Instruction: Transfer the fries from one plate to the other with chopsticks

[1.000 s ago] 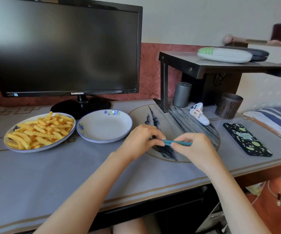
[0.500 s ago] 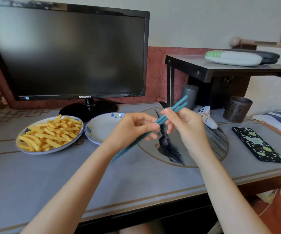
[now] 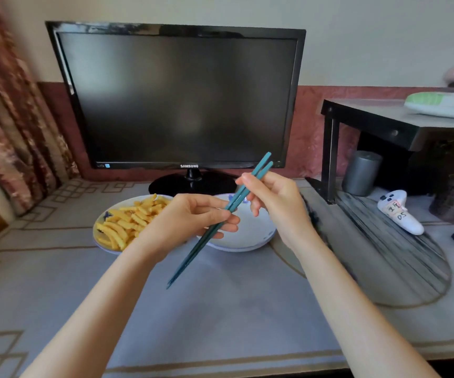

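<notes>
The fries (image 3: 127,222) lay on a plate (image 3: 96,238) on the table (image 3: 220,309), just left of the other plate (image 3: 247,231), both in front of the screen (image 3: 182,96), with a shelf (image 3: 370,115) far right.

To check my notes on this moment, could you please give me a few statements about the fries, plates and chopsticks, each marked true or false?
1. Both the left hand and the right hand hold the chopsticks. True.
2. The fries lie on the right plate. False: they are piled on the left plate; the right plate shows no fries.
3. The chopstick tips touch the fries. False: the tips point down toward the table, nearer the person and clear of both plates.
4. The monitor behind the plates is dark. True.
5. The chopsticks are red. False: they are teal.
</notes>
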Demonstrator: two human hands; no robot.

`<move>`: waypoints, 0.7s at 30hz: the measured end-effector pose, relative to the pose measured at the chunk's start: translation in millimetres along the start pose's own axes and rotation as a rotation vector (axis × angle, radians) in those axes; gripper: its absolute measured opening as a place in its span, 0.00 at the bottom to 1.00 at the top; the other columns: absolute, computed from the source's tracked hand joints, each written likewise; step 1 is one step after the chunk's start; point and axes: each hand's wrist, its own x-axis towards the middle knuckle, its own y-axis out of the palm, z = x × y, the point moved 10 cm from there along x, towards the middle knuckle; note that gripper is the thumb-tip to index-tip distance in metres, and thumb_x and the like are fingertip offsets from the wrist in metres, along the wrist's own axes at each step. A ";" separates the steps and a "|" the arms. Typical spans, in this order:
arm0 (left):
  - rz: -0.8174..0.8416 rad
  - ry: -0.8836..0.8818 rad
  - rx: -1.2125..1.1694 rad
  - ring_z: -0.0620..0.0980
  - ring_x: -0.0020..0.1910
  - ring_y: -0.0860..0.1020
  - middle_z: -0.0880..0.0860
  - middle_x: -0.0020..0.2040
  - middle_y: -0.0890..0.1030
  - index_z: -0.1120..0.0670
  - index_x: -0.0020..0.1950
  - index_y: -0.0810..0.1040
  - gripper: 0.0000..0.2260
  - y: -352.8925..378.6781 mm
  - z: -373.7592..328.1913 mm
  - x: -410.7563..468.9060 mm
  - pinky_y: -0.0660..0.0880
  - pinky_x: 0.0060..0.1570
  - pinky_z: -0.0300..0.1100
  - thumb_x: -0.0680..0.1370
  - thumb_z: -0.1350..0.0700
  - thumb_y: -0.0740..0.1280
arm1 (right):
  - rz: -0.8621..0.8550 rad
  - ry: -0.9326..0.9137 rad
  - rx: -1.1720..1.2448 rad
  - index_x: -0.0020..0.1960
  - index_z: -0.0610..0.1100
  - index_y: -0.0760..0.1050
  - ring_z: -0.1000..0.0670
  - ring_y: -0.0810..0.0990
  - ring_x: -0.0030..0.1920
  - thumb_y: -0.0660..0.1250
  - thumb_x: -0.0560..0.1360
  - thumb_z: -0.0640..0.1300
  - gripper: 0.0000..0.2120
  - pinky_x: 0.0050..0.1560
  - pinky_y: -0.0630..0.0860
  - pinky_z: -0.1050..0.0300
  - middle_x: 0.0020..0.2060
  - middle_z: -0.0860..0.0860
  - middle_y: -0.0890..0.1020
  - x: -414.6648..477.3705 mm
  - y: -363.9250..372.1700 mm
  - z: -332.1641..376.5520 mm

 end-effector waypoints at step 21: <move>0.102 -0.079 -0.130 0.50 0.43 0.84 0.60 0.44 0.85 0.60 0.46 0.84 0.11 -26.3 35.3 25.3 0.79 0.44 0.37 0.67 0.57 0.71 | 0.467 0.295 0.117 0.31 0.43 0.70 0.56 0.55 0.18 0.57 0.72 0.65 0.26 0.19 0.56 0.67 0.18 0.52 0.59 17.6 76.5 -49.5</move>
